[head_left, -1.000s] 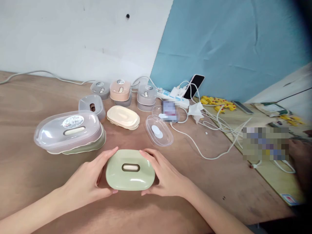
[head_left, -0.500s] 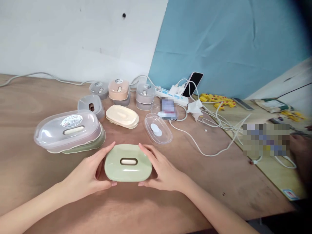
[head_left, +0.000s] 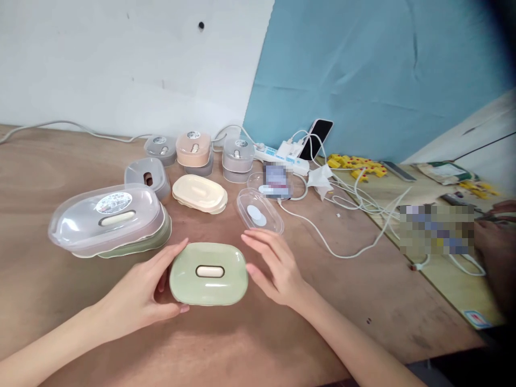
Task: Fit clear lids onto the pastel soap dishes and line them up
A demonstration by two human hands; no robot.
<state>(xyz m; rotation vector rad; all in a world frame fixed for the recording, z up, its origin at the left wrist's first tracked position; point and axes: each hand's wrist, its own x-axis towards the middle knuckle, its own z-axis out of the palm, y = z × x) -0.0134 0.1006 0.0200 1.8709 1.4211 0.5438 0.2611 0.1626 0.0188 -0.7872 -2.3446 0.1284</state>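
My left hand (head_left: 137, 295) grips the green box (head_left: 208, 273) on the tabletop (head_left: 60, 279), fingers curled around its end; my right hand (head_left: 274, 263) hovers beside it, fingers spread.

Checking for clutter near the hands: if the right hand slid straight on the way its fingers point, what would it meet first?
The right hand points up-left, away from the person. Its fingertips would probably first meet the clear oval plastic lid lying just beyond, though depth is uncertain.
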